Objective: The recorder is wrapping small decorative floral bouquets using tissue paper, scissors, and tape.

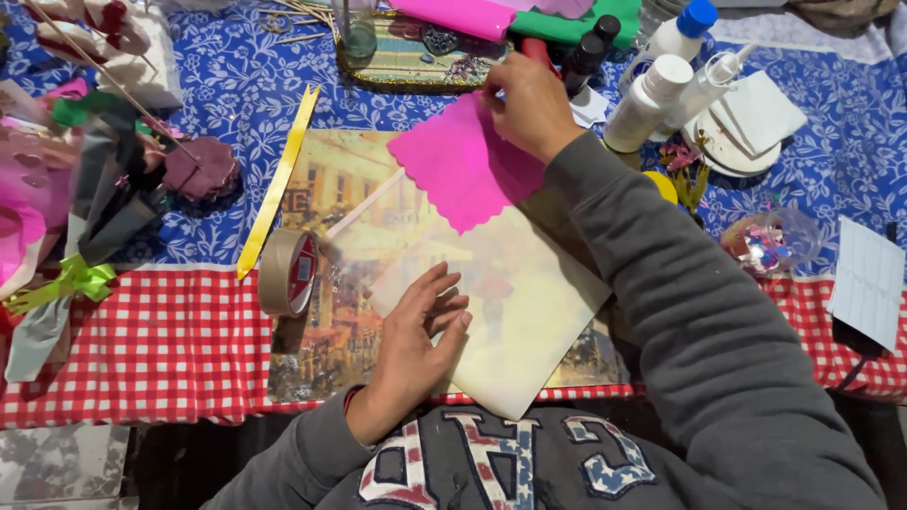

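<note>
**Pink paper gripped at top, translucent sheet pressed flat**

Pink paper (463,165), scallop-edged, is pinched at its upper corner by the right hand (529,104), fingers closed on it; it is held at 12 o'clock from the frame centre, its lower point hanging over the translucent sheet (510,312). That sheet is pressed down by the left hand (416,331), palm flat, fingers spread and nothing clamped, at 6 o'clock. Under both lies a printed street-scene picture (331,179), set on a table covered by a blue floral cloth (236,85) and a red checked cloth (161,349).

A tape roll (288,272) is seen at 9 o'clock, just beside the picture's left edge, with a yellow ribbon strip (279,179) slanting above it. White glue bottles (652,99) and dark small bottles (588,52) are grouped at 1 o'clock, near the right hand. A clear dish of sequins (770,241) sits at 3 o'clock, well apart from the hands. A green bow (71,279) and wrapped craft flowers (104,179) are piled at 9 o'clock, far left.
</note>
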